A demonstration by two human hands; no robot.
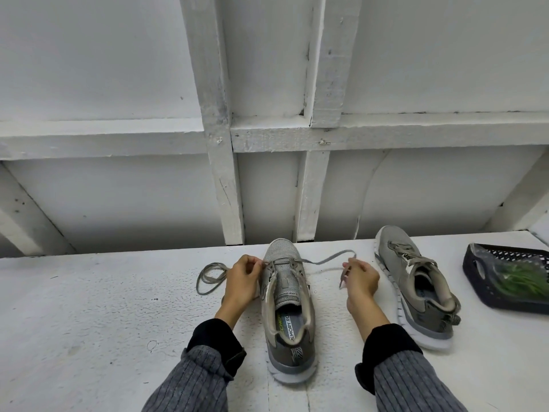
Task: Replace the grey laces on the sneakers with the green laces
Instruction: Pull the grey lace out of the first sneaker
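Observation:
A grey sneaker (pixel 286 295) stands toe-away on the white table between my hands, its grey lace (pixel 326 258) threaded only through the eyelets nearest the toe. My left hand (pixel 242 282) pinches the lace at the left side of the shoe, and the lace's loose end lies coiled (pixel 209 276) further left. My right hand (pixel 361 282) grips the other end of the lace, pulled out to the right. A second grey sneaker (pixel 416 281), still laced in grey, lies to the right. Green laces (pixel 521 282) sit in a clear bag inside a dark basket.
The dark plastic basket (pixel 475 270) stands at the table's right edge. A white wooden framed wall (pixel 228 179) rises just behind the table's far edge. The white table surface (pixel 104 322) stretches left of the shoe.

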